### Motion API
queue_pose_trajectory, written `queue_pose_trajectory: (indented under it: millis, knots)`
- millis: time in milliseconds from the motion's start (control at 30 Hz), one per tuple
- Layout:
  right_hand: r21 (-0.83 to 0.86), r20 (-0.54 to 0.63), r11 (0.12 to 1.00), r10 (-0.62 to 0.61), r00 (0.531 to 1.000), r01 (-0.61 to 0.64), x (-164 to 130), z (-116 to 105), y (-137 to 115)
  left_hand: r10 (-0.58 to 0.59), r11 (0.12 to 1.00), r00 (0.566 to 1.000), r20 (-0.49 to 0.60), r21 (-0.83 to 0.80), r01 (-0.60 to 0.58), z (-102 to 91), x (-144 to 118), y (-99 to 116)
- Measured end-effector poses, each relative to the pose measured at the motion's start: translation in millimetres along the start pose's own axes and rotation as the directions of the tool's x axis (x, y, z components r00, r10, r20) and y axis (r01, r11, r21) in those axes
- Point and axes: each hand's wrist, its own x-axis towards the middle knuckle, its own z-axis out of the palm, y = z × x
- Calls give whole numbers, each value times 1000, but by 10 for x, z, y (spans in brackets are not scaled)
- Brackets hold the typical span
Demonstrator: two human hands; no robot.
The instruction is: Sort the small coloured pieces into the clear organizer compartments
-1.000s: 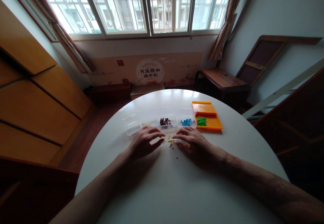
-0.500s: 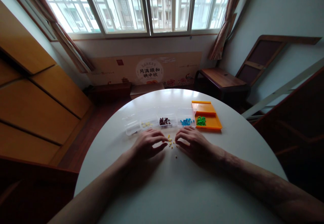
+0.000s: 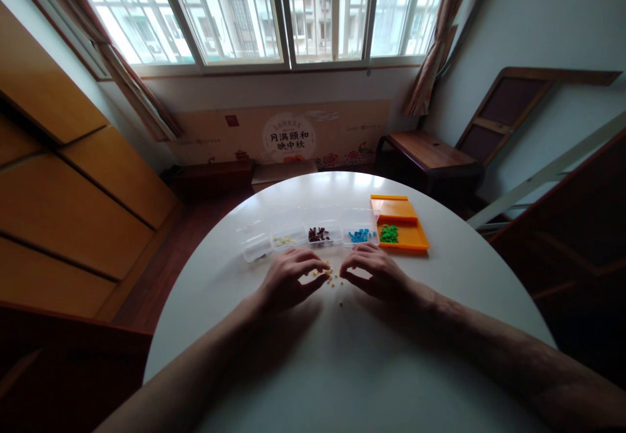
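Observation:
Several small yellow pieces (image 3: pixel 332 277) lie scattered on the white table between my two hands. From the left, my left hand (image 3: pixel 293 276) reaches to their edge, its thumb and index fingertips a little apart at the pieces. Across from it, the thumb and index finger of my right hand (image 3: pixel 374 271) come together in a pinch. Whether a piece is between those fingertips is too small to tell. Just beyond my hands stands a clear compartment box (image 3: pixel 257 248) with pale yellow pieces (image 3: pixel 283 240), dark brown pieces (image 3: pixel 317 234) and blue pieces (image 3: pixel 360 235) in separate compartments.
An orange tray (image 3: pixel 415 240) with green pieces (image 3: pixel 388 233) stands right of the clear box. Everything rests on a round white table (image 3: pixel 342 381). One yellow piece (image 3: pixel 341 303) lies nearer to me, apart from the others. A wooden chair (image 3: pixel 430 149) stands beyond the table.
My left fingertips have moved slightly right, over the yellow pieces. My right thumb and index finger have drawn together. The box and tray have not moved.

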Motion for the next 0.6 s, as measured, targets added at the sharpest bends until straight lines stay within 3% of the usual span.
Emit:
queue_pose_trajectory:
  millis: [333,600]
  knots:
    - [30,-32,999,-29,999,30,-8,-7,-15,23,999,1000,-2,-45,-23,70,62,146]
    - [41,-35,999,-29,999,30,-30,18,15,13,1000,999,-30,-15,-13,84,71,145]
